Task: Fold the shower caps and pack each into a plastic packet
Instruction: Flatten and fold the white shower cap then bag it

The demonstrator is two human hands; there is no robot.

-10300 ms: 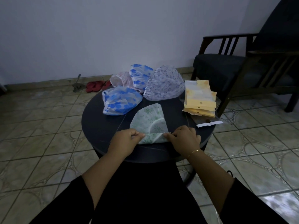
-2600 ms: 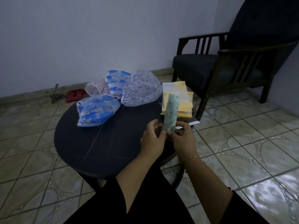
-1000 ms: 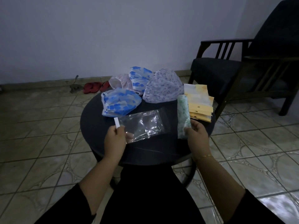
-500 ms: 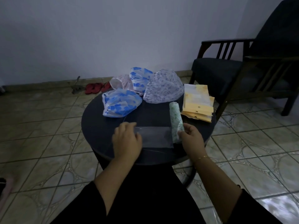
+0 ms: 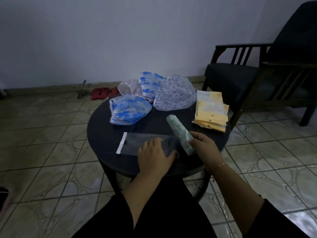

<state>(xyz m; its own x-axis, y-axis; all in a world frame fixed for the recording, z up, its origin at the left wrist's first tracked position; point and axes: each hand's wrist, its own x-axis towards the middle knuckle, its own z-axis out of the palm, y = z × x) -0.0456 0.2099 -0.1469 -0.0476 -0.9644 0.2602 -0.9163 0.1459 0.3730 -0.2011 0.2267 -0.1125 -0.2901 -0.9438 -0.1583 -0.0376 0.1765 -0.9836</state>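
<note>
Near the table (image 5: 103, 134) front edge: left hand (image 5: 154, 157) flat, fingers spread, pressing clear plastic packet (image 5: 137, 143) down. Right hand (image 5: 202, 145) grips rolled green-print shower cap (image 5: 178, 131), tight tube, angled toward the packet's right end.

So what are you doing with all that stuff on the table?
A person is packing shower caps. The right hand holds a green cap rolled up tight, and the left hand presses a clear plastic packet flat on the round dark table. The roll is not in the packet yet. Four puffy caps wait at the back, beside a stack of yellow packets.
</note>
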